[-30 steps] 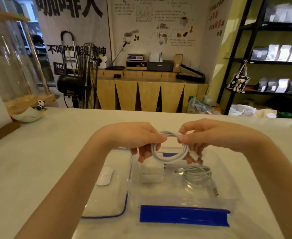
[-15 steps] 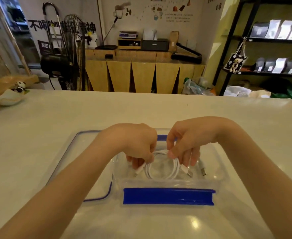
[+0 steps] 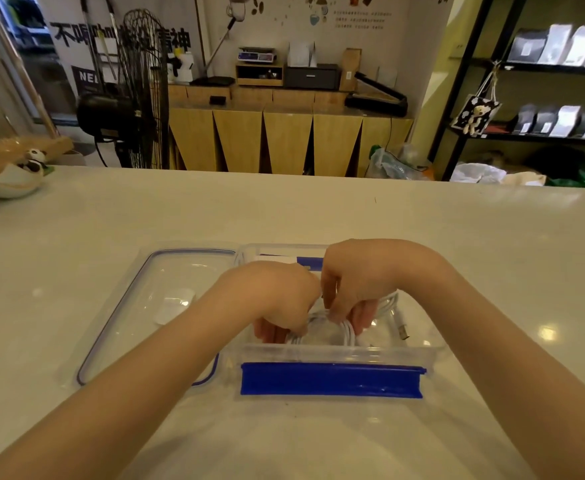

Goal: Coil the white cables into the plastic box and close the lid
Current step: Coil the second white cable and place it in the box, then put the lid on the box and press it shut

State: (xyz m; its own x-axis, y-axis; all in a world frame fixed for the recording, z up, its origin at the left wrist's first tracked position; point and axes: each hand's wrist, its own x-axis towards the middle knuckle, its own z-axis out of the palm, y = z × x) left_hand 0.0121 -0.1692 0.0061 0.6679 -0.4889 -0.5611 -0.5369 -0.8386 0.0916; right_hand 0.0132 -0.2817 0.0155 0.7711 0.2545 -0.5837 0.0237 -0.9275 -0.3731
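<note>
A clear plastic box (image 3: 419,351) with blue latches (image 3: 331,379) stands on the white table, open. Both my hands reach down inside it. My left hand (image 3: 277,299) and my right hand (image 3: 353,285) pinch a coiled white cable (image 3: 348,332) that rests low in the box. A second white cable (image 3: 389,303) with a metal plug (image 3: 403,330) lies in the box to the right of my fingers. The box's clear lid (image 3: 138,306), edged with a blue seal, lies flat to the left of the box. My left forearm covers part of it.
A small white oval object (image 3: 173,304) shows on or under the lid. A white bowl with a panda figure (image 3: 14,174) sits at the table's far left edge. Beyond the table stand a fan (image 3: 138,88), a wooden counter and black shelves.
My hands have lowered the coiled cable from above the box down into it. The camera tilted downward, so the box appears higher in the view.
</note>
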